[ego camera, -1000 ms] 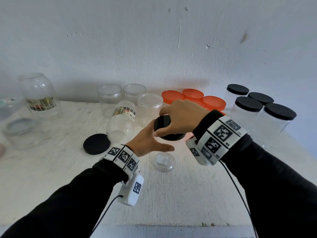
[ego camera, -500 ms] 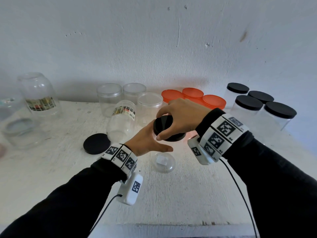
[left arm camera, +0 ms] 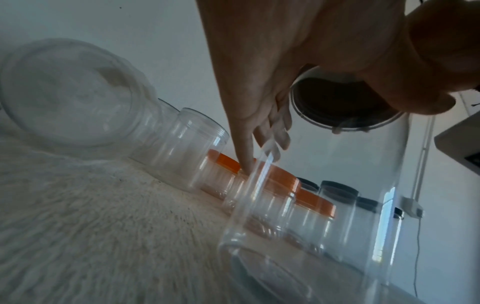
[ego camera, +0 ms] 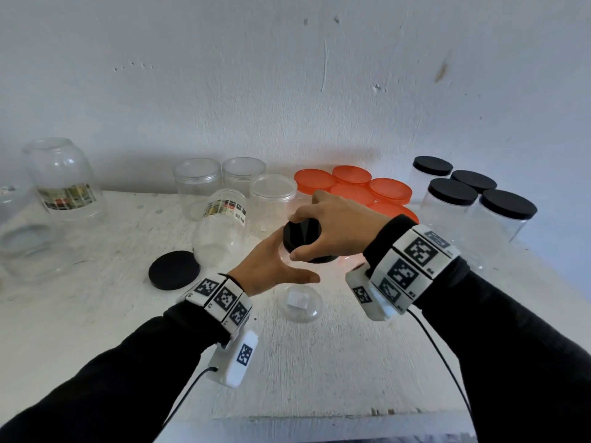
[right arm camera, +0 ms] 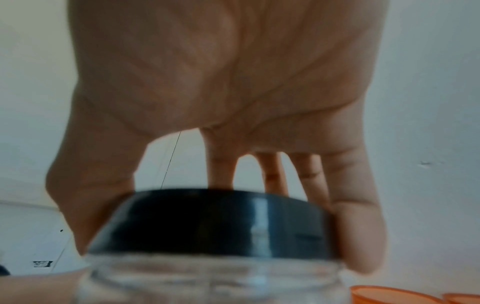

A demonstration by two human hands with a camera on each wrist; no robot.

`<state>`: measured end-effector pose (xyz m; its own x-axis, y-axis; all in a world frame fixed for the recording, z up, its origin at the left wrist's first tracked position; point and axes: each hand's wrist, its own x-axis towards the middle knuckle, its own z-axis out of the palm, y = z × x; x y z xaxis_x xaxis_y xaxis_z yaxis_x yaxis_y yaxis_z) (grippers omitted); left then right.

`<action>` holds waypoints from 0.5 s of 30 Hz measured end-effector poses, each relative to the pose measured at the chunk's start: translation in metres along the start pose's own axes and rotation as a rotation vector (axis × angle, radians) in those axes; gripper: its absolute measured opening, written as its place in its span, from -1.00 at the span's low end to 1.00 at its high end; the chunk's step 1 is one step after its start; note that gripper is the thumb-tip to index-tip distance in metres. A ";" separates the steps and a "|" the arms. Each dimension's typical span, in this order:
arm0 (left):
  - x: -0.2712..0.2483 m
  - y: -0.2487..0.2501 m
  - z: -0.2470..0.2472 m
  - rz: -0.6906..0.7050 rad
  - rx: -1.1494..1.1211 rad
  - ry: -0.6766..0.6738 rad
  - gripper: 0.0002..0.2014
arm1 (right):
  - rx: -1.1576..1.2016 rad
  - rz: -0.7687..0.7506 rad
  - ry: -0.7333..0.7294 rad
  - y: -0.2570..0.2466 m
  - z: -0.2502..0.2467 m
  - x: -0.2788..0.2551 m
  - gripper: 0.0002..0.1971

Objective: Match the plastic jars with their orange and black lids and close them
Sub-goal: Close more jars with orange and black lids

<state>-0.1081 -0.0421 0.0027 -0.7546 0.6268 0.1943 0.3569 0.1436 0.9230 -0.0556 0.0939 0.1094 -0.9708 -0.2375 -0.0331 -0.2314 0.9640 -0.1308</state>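
A: any readable labels? The labelled jar (ego camera: pixel 224 231) on the desk (ego camera: pixel 96 314) has one, too blurry to read.

B: yeah. Right hand (ego camera: pixel 339 228) fingers curl round the black lid (ego camera: pixel 302 239) atop the clear jar (left arm camera: pixel 324 205); left hand (ego camera: pixel 271 270) grips its side, mid-desk.

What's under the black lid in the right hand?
A clear jar, its rim right under the black lid, which the right hand grips. The left hand steadies the jar. The lid's skirt hides whether the thread is engaged.
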 end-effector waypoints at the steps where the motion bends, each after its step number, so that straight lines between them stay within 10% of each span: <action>1: 0.001 0.000 0.000 -0.009 0.005 -0.026 -0.18 | 0.012 0.012 -0.007 0.002 0.001 -0.002 -0.34; 6: 0.010 -0.001 0.001 -0.031 0.024 -0.162 -0.20 | 0.044 0.090 -0.034 0.023 0.001 -0.015 -0.36; 15: 0.054 0.004 0.028 0.226 0.257 0.189 -0.73 | -0.096 0.397 -0.003 0.101 0.007 -0.073 -0.24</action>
<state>-0.1322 0.0137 0.0082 -0.7207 0.5156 0.4633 0.6340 0.2200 0.7414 -0.0073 0.2078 0.0912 -0.9857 0.1555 -0.0653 0.1567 0.9875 -0.0146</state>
